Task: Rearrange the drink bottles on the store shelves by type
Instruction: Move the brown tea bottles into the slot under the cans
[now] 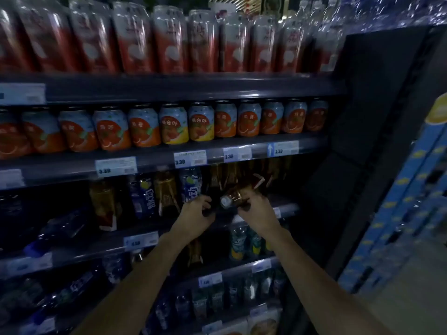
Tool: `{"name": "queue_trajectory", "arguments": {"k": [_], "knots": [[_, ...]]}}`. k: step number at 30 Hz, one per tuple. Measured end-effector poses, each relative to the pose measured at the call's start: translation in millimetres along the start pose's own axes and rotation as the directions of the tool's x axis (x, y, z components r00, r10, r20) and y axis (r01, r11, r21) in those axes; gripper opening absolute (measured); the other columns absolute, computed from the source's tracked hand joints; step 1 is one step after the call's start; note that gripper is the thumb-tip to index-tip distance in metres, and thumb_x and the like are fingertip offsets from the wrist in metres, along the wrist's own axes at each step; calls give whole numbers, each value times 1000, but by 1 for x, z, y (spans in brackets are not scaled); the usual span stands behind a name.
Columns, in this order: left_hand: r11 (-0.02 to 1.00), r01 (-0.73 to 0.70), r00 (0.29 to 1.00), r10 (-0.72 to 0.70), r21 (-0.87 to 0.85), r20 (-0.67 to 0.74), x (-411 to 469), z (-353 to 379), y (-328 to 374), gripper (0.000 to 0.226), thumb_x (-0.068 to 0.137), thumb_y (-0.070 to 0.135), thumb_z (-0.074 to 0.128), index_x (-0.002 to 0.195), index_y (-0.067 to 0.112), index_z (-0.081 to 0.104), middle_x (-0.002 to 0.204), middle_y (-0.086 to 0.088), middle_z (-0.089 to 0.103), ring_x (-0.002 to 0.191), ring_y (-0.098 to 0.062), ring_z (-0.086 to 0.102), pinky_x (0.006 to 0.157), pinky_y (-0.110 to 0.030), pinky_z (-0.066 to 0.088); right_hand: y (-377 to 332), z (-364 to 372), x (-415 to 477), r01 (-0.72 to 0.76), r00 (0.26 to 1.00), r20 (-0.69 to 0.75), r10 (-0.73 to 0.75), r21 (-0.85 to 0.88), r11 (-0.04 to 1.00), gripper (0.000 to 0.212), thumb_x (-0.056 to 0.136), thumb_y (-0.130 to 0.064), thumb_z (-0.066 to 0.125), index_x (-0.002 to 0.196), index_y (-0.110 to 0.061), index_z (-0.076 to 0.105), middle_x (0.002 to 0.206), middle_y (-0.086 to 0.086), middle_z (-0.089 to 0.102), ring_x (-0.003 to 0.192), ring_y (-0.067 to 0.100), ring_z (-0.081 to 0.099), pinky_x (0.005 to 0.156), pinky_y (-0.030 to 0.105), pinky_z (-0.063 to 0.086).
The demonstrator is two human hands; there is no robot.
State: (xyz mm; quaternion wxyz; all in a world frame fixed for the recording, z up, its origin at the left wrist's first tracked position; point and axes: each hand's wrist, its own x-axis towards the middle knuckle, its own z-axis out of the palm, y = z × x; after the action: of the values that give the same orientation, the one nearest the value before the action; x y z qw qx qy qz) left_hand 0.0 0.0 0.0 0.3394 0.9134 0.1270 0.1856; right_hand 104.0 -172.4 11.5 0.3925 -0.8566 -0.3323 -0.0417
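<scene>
Reaching into the dim third shelf, the right hand (254, 209) wraps its fingers around a brown bottle (238, 195) that lies tilted, its pale cap end pointing toward the camera and its body running back and up to the right. The left hand (197, 211), just beside it, curls its fingers around something dark at the shelf edge; what it holds is too dark to tell. Left of the left hand stand a blue-labelled bottle (191, 183), an amber bottle (167, 192), another blue bottle (142, 197) and a second amber bottle (104, 201). Above both hands, a row of orange-and-blue cans (174, 124) fills the shelf, with price tags (190, 158) along its edge. Below the right hand stand green-and-yellow bottles (239, 243).
</scene>
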Motion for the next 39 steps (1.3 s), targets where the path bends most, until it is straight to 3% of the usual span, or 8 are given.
{"name": "queue_trajectory", "arguments": {"k": [7,11,17,23,27,31,36,39], "knots": [[990,112,994,-113,86,3,25,33,-5,55,81,21,70,132,12,50,123,-7,59,113,-19,55,87,-21,41,34,17,44,127,990,99,-102,-297,946,49,80,-13,64,127,-20,53,125,5,55,114,29,51,92,40,44],[986,127,992,-126,111,-21,32,44,-13,59,78,25,73,131,11,50,121,-9,59,109,-19,55,81,-19,39,46,32,64,200,979,129,-161,-409,890,54,78,-16,66,129,-20,52,126,3,51,118,27,44,92,39,38],[978,138,990,-131,155,-58,36,50,-22,56,80,27,72,130,13,51,117,-7,61,106,-20,57,87,-33,49,58,45,81,218,967,223,-120,-488,845,63,77,-24,68,135,-23,45,134,6,46,124,31,35,97,43,34],[984,126,990,-118,129,-71,34,62,-28,52,80,27,72,126,12,55,113,-7,61,103,-20,58,85,-38,51,63,48,89,297,948,247,-199,-467,833,73,74,-23,70,141,-26,41,151,-1,36,142,24,19,109,47,21],[987,102,991,-89,128,-104,33,65,-30,47,79,21,72,122,10,57,109,-8,60,102,-22,56,84,-38,52,66,47,92,349,933,242,-266,-434,831,68,70,-23,72,134,-22,49,140,-2,51,138,19,31,109,43,24],[988,91,991,-77,125,-112,31,66,-29,45,80,20,72,122,10,58,109,-8,60,102,-20,55,83,-32,50,68,43,92,395,918,216,-334,-400,827,65,64,-21,76,126,-16,58,127,5,60,126,27,45,107,44,30],[990,90,990,-77,113,-114,32,64,-29,47,78,18,75,121,9,58,110,-8,60,102,-17,54,81,-26,47,73,36,86,376,923,30,-383,-280,883,56,67,-17,77,120,-5,62,124,13,62,121,35,50,103,49,37],[989,80,991,-65,128,-120,34,64,-26,49,76,18,77,120,8,58,110,-9,62,102,-19,57,84,-29,49,71,27,85,319,937,-117,-330,-102,942,54,68,-17,81,117,-2,62,115,15,64,113,34,54,97,43,42]]}}
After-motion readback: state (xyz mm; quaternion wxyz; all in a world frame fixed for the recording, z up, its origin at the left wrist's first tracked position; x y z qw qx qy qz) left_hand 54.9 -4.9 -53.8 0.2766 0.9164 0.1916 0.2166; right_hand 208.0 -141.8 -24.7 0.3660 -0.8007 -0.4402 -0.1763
